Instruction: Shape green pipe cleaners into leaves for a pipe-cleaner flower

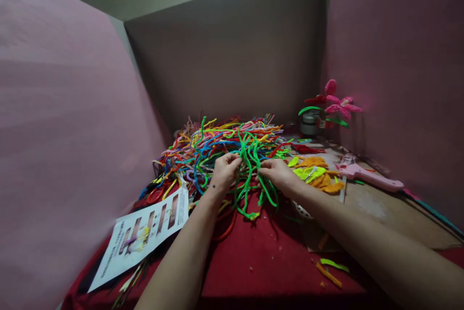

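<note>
A loose bundle of bright green pipe cleaners (247,182) hangs between my two hands, bent into loops and strands. My left hand (227,170) is closed, its thumb and fingers pinching the bundle's left side. On the other side, my right hand (277,173) grips green strands with closed fingertips. Right behind them rises a big heap of pipe cleaners (213,143) in many colours. Just beyond my right wrist lie yellow and orange fuzzy petal shapes (319,174).
A pink glue gun (373,177) rests on a brown board (377,208) at the right. Behind it, pink fuzzy flowers (342,104) stand near a grey container (309,123). A printed sheet (145,235) lies at the left on the red cloth (250,269). Pink walls flank both sides.
</note>
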Motion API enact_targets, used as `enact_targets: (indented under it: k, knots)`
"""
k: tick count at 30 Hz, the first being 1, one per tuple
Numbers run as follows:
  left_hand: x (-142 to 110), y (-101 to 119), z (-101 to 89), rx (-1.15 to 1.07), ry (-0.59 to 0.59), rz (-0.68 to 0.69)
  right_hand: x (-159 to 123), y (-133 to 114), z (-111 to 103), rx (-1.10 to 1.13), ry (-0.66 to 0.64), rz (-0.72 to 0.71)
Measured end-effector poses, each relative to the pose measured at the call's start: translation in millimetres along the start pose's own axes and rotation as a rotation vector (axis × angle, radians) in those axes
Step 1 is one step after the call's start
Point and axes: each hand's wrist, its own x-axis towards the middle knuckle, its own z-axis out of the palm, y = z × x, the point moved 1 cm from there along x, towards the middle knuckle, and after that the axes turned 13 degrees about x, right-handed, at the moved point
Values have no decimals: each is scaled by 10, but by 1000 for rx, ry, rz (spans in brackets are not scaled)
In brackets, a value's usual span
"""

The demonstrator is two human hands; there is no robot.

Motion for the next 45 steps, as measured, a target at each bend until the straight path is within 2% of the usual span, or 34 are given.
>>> enact_targets:
  k: [3,7,9,12,14,17,22,26,32,34,36,41,43,45]
  knots:
    - [-39,105,-51,23,96,85,10,0,-33,-154,62,-151]
    - [-146,251,-125,99,277,286,-26,-37,-67,-395,205,-406]
    - [-213,288,-112,175,287,364,-88,-88,-48,-360,205,-517]
    - [-309,311,-17,306,194,434,-213,-180,23,-112,84,-604]
    - [-364,328,55,393,131,491,-275,-228,67,46,13,-582]
    - [-398,351,96,460,43,523,-280,-272,62,316,-1,-476]
    - [-287,297,-91,480,-55,388,-139,-354,-125,840,48,-295]
    - [-203,247,-252,510,-84,305,-82,-431,-260,987,90,-276]
    - [-259,290,-312,521,-250,302,-28,-504,-410,1080,169,-270]
    - [-277,302,-331,476,-260,273,6,-515,-458,1117,205,-234]
    - [-279,311,-345,368,-176,236,34,-514,-482,1166,225,-168]
    - [-253,326,-295,-126,248,288,23,-476,-412,1268,205,-24]
    - [-234,329,-254,-374,340,253,-4,-452,-357,1271,188,4]
    - [-214,338,-226,-570,362,177,-26,-423,-306,1273,171,31]
